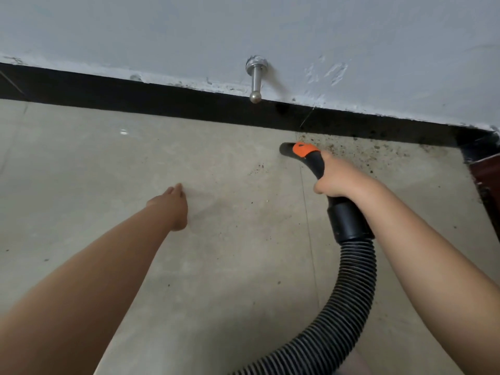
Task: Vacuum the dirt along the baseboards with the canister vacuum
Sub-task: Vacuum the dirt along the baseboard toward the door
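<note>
My right hand (339, 178) grips the black vacuum handle (315, 163), which has an orange slider (304, 149) near its open end. That end points left, just short of the black baseboard (162, 100). The ribbed black hose (349, 299) curves down from the handle to the bottom edge. Brown dirt specks (359, 148) lie scattered on the tile along the baseboard, right of the nozzle end. My left hand (173, 204) is stretched out over the floor with straight fingers, holding nothing. The canister is out of view.
A metal door stopper (255, 77) sticks out of the grey wall (270, 28) above the baseboard. A dark wooden frame (484, 180) stands at the right edge. The floor (108, 158) is beige tile with a few stray specks.
</note>
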